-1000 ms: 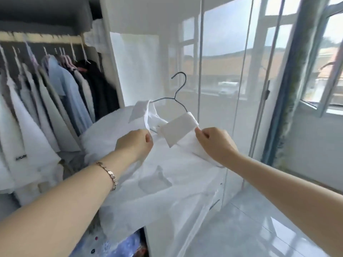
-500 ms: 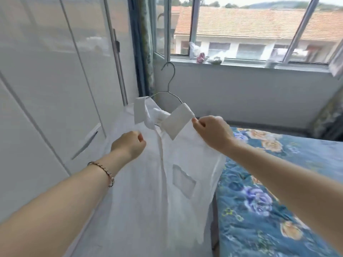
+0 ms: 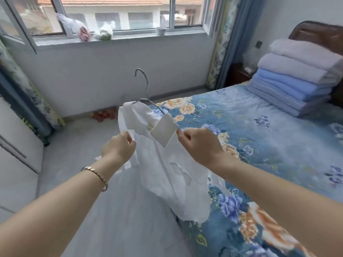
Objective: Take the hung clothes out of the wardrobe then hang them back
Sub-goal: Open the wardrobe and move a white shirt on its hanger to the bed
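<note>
Both forearms reach forward, the left one wearing a bracelet at the wrist. The left hand pinches the front edge of a white shirt, and the right hand pinches the cloth just below the collar. The hands are apart, with the shirt between them. It hangs on a wire hanger, held in the air at the edge of the bed, hook pointing up. Beyond, folded blankets are stacked at the head of the bed, and bags sit on the windowsill.
</note>
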### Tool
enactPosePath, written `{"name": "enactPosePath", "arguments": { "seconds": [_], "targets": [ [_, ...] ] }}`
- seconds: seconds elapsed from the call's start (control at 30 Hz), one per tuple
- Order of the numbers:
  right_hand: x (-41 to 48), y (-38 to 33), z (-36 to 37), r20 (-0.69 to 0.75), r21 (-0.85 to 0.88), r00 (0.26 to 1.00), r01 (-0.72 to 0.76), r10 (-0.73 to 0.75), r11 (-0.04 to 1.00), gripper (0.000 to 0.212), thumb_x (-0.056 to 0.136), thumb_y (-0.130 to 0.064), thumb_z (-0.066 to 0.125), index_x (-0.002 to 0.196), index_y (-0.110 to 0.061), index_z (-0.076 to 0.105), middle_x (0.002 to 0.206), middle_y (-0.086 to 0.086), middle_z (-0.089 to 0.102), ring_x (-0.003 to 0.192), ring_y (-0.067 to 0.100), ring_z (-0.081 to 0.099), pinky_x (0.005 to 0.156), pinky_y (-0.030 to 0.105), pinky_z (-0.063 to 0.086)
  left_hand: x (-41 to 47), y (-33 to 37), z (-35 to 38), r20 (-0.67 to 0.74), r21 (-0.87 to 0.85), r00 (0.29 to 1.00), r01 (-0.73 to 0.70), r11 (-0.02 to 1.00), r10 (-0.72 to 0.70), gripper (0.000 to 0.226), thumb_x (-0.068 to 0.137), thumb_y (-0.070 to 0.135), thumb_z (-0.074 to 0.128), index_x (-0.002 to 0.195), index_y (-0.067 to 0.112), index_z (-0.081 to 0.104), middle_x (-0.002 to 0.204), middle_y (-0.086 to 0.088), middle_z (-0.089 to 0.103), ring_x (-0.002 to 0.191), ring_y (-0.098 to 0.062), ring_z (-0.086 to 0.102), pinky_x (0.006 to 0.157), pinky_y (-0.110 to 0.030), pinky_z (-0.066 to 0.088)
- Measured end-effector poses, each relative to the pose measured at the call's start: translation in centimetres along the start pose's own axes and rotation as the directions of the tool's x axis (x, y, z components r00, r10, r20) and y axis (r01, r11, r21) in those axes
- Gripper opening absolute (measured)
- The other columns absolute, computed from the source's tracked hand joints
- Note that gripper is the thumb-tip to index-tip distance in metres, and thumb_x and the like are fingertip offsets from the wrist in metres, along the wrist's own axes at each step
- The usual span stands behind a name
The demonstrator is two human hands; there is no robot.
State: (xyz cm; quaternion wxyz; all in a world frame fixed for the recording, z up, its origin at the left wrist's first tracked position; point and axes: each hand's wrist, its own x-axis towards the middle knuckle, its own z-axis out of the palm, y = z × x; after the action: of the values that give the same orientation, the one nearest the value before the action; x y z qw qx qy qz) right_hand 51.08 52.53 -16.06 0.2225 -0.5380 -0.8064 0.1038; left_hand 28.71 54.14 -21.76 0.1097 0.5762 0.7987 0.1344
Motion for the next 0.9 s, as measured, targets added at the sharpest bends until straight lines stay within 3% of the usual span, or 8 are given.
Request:
{"name": "enactPosePath", "arguments": {
  "seconds": [0.07, 0.2, 0.33, 0.43, 0.53, 0.63, 0.77, 0.9],
  "targets": [
    [-0.9, 0.2, -0.5, -0.061, -0.01, 0.997, -0.052, 0.051, 0.999, 0.053, 0.098, -0.038, 0.038, 0.051, -0.019, 0.026, 0.048, -0.004, 0.033, 0.06, 0.023, 0.041, 0.055, 0.031, 0.023, 0.9, 1.1, 0.4, 0.039, 0.008, 0.995, -0.088, 0.996, 0.088, 0.018, 0.092, 0.027, 0.041, 0.1, 0.019, 0.055, 0.105, -0.006, 0.064, 0.095, -0.029, 0.058, 0.07, -0.031, 0.042],
    [-2.6, 0.2, -2.1, -0.185, -0.048, 0.969, -0.173, 0.161, 0.984, 0.054, 0.098, -0.037, 0.041, 0.051, -0.018, 0.024, 0.047, -0.002, 0.031, 0.058, 0.023, 0.038, 0.046, 0.03, 0.02, 2.3, 2.8, 1.1, 0.109, 0.018, 0.968, -0.228, 0.974, 0.225, 0.018, 0.092, 0.025, 0.04, 0.1, 0.02, 0.054, 0.107, -0.005, 0.063, 0.095, -0.027, 0.058, 0.069, -0.029, 0.04],
    [-4.6, 1.6, -4.1, -0.305, -0.018, 0.902, -0.327, 0.306, 0.945, 0.055, 0.097, -0.036, 0.044, 0.049, -0.017, 0.023, 0.044, 0.0, 0.029, 0.055, 0.023, 0.035, 0.053, 0.032, 0.022, 3.0, 5.6, 1.8, 0.149, 0.021, 0.925, -0.358, 0.934, 0.351, 0.02, 0.092, 0.024, 0.041, 0.103, 0.017, 0.056, 0.109, -0.008, 0.063, 0.099, -0.028, 0.058, 0.07, -0.029, 0.037],
    [-6.5, 4.5, -5.7, -0.37, -0.002, 0.835, -0.439, 0.408, 0.898, 0.056, 0.096, -0.034, 0.047, 0.047, -0.017, 0.024, 0.043, 0.0, 0.028, 0.052, 0.022, 0.033, 0.053, 0.033, 0.024, 2.9, 8.6, 2.4, 0.187, 0.013, 0.881, -0.445, 0.895, 0.435, 0.021, 0.092, 0.023, 0.042, 0.104, 0.015, 0.057, 0.104, -0.008, 0.063, 0.086, -0.026, 0.054, 0.066, -0.028, 0.036],
    [-8.9, 8.5, -7.4, -0.421, -0.016, 0.775, -0.526, 0.472, 0.85, 0.055, 0.096, -0.032, 0.047, 0.048, -0.017, 0.025, 0.044, -0.001, 0.029, 0.057, 0.026, 0.038, 0.056, 0.035, 0.028, 2.3, 12.0, 3.5, 0.226, -0.021, 0.829, -0.52, 0.854, 0.511, 0.016, 0.092, 0.021, 0.042, 0.097, 0.016, 0.056, 0.092, -0.004, 0.062, 0.077, -0.023, 0.053, 0.055, -0.026, 0.034],
    [-11.5, 14.1, -8.3, -0.448, -0.029, 0.721, -0.603, 0.529, 0.797, 0.054, 0.097, -0.032, 0.046, 0.049, -0.016, 0.027, 0.045, 0.001, 0.032, 0.058, 0.027, 0.042, 0.056, 0.035, 0.029, 1.3, 15.6, 5.6, 0.271, -0.06, 0.787, -0.562, 0.825, 0.555, 0.016, 0.091, 0.019, 0.041, 0.096, 0.015, 0.056, 0.088, -0.002, 0.057, 0.077, -0.024, 0.054, 0.059, -0.026, 0.037],
    [-14.4, 22.8, -7.8, -0.416, -0.077, 0.692, -0.673, 0.59, 0.736, 0.053, 0.095, -0.041, 0.041, 0.05, -0.019, 0.026, 0.048, 0.003, 0.034, 0.06, 0.028, 0.044, 0.056, 0.034, 0.029, 0.0, 20.2, 9.9, 0.325, -0.051, 0.757, -0.584, 0.81, 0.567, 0.02, 0.091, 0.018, 0.042, 0.102, 0.012, 0.057, 0.09, -0.002, 0.049, 0.076, -0.024, 0.051, 0.06, -0.026, 0.036],
    [-16.6, 32.1, -5.4, -0.382, -0.087, 0.665, -0.717, 0.642, 0.692, 0.044, 0.085, -0.046, 0.03, 0.052, -0.018, 0.024, 0.05, 0.013, 0.043, 0.064, 0.04, 0.054, 0.055, 0.034, 0.026, -0.2, 25.3, 16.2, 0.379, -0.056, 0.756, -0.557, 0.829, 0.533, 0.018, 0.091, 0.018, 0.042, 0.099, 0.014, 0.058, 0.087, -0.002, 0.056, 0.076, -0.023, 0.051, 0.054, -0.026, 0.034]
  ]
}}
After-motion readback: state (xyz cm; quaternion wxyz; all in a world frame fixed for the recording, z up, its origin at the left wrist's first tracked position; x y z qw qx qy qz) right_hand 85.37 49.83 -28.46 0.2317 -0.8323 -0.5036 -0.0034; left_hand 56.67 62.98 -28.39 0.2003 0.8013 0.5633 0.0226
